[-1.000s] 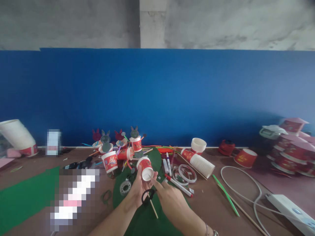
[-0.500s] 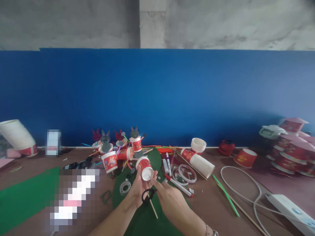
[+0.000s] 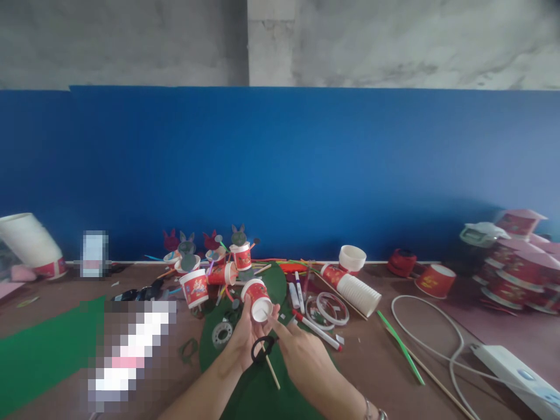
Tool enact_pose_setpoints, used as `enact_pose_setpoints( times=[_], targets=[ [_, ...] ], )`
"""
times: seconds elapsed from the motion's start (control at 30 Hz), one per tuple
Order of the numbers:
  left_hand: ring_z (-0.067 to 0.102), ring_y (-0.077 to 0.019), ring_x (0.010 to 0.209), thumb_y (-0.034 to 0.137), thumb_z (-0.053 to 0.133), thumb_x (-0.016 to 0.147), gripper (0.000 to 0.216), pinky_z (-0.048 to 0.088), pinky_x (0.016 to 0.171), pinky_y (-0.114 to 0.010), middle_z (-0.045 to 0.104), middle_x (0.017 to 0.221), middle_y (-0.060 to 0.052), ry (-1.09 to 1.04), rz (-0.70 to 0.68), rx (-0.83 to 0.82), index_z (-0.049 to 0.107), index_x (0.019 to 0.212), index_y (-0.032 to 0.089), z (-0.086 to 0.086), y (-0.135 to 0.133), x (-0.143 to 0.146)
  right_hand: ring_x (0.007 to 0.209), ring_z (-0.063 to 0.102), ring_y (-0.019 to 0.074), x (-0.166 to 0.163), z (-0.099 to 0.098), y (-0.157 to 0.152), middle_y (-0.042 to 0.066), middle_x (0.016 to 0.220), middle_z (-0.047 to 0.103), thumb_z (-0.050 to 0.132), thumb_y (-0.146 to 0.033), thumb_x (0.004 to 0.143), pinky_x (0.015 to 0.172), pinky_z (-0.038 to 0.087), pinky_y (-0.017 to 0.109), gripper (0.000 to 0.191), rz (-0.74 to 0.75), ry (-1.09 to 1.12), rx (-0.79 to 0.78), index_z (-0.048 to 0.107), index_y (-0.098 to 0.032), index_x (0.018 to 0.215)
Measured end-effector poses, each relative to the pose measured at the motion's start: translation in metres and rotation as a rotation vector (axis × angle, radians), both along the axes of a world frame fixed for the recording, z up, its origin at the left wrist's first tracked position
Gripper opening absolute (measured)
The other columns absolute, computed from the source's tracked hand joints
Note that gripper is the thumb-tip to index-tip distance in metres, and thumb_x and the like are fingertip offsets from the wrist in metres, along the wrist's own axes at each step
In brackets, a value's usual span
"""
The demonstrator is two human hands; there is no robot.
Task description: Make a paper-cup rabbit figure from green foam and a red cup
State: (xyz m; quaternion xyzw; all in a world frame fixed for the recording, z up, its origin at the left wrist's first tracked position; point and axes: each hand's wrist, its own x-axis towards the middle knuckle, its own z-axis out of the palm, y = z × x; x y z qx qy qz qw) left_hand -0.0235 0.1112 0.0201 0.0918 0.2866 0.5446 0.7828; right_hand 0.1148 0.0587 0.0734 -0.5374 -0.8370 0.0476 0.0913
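My left hand (image 3: pixel 248 332) is closed around a red printed paper cup (image 3: pixel 254 290), which is tilted so its white round end faces me. My right hand (image 3: pixel 305 352) grips scissors (image 3: pixel 261 350) by the handle; one black finger loop shows below the hand. Its index finger reaches toward the cup's white end, where the scissors' tip seems to touch. The blades are mostly hidden by the fingers. Under both hands, a thin wooden stick (image 3: pixel 272 373) lies over a dark green sheet (image 3: pixel 245 391).
Cup figures with rabbit-ear heads (image 3: pixel 238 235) stand at the back left. Stacked paper cups (image 3: pixel 356 293), markers (image 3: pixel 321 332), clear tape rolls (image 3: pixel 332 309) and a green strip (image 3: pixel 405 353) lie right of my hands. Farther right are a power strip (image 3: pixel 516 373) and its cable.
Almost nothing differs. Both hands keep the same hold on the cup and the scissors, and the view has shifted very slightly.
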Motion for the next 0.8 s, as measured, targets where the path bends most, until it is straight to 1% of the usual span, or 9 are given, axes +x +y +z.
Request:
enact_pose_setpoints(
  times=[0.2,0.37,0.5,0.6,0.7,0.8],
  targets=[
    [0.066,-0.0207,0.087,0.053,0.054,0.079,0.043,0.051,0.081,-0.030,0.071,0.083,-0.008,0.009,-0.009,0.024,0.063,0.092,0.013,0.0036,-0.0019,-0.0008,0.077,0.066,0.0200,0.0009,0.0009,-0.0002,0.008,0.094,0.067,0.039,-0.011,0.084,0.059,0.043,0.024,0.050,0.015,0.082,-0.041,0.045,-0.026,0.131],
    [0.065,-0.0187,0.080,0.057,0.051,0.078,0.047,0.051,0.076,-0.027,0.070,0.082,-0.007,-0.032,-0.015,0.081,0.063,0.089,0.013,0.0015,-0.0017,0.0003,0.081,0.066,0.0207,0.0007,0.0037,-0.0011,0.010,0.098,0.067,0.039,-0.011,0.084,0.064,0.045,0.024,0.051,0.008,0.085,-0.047,0.044,-0.024,0.133],
    [0.065,-0.0175,0.076,0.057,0.053,0.078,0.046,0.051,0.071,-0.025,0.069,0.078,-0.007,-0.022,-0.004,0.066,0.063,0.086,0.013,0.0002,-0.0015,0.0007,0.082,0.066,0.0216,0.0005,0.0057,-0.0017,0.011,0.099,0.067,0.038,-0.011,0.085,0.064,0.045,0.025,0.050,0.005,0.057,-0.058,0.043,-0.024,0.133],
    [0.064,-0.0167,0.074,0.055,0.053,0.078,0.044,0.051,0.069,-0.025,0.068,0.078,-0.007,-0.019,0.019,0.043,0.063,0.087,0.013,0.0016,-0.0020,0.0010,0.079,0.067,0.0220,0.0004,0.0060,-0.0019,0.011,0.099,0.067,0.037,-0.011,0.085,0.062,0.045,0.026,0.050,0.005,0.039,-0.057,0.042,-0.024,0.134],
    [0.064,-0.0161,0.073,0.054,0.053,0.079,0.043,0.051,0.068,-0.024,0.069,0.078,-0.006,-0.025,0.035,0.031,0.062,0.090,0.014,0.0034,-0.0020,0.0018,0.078,0.067,0.0216,0.0001,0.0065,-0.0021,0.011,0.097,0.067,0.037,-0.011,0.085,0.062,0.045,0.025,0.051,0.002,0.041,-0.055,0.042,-0.024,0.134],
    [0.064,-0.0162,0.073,0.053,0.053,0.080,0.042,0.050,0.069,-0.025,0.069,0.079,-0.006,-0.015,0.031,0.047,0.063,0.091,0.014,0.0052,-0.0015,0.0025,0.080,0.066,0.0220,-0.0002,0.0079,-0.0026,0.011,0.099,0.067,0.037,-0.009,0.083,0.064,0.046,0.026,0.053,-0.010,0.057,-0.082,0.043,-0.024,0.134]
  ],
)
